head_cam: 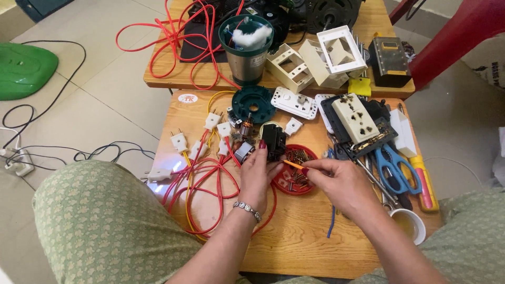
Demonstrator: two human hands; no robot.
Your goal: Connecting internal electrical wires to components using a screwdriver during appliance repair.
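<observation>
We see our left hand [259, 171] wrapped around a small black plastic block [273, 142], boxy and matte, held just above the wooden desk [294, 242]. Our right hand [336, 176] pinches a thin orange-handled tool [292, 164] between thumb and fingertips, its tip pointing toward the block. Directly beneath both hands sits a shallow round red dish [294, 176], filled with small brassy screws and metal bits. To the left, glossy red and yellow wires [202, 181] loop in tangles, ending in white two-pin plugs [179, 141]. Blue-handled scissors [392, 168] lie to the right, beside a cream socket block [355, 118] on a black frame. Farther back, on a second desk, a steel cylinder with a green rim [247, 50] holds a tuft of white fluffy wadding. A white cup [410, 223] stands near our right wrist.
</observation>
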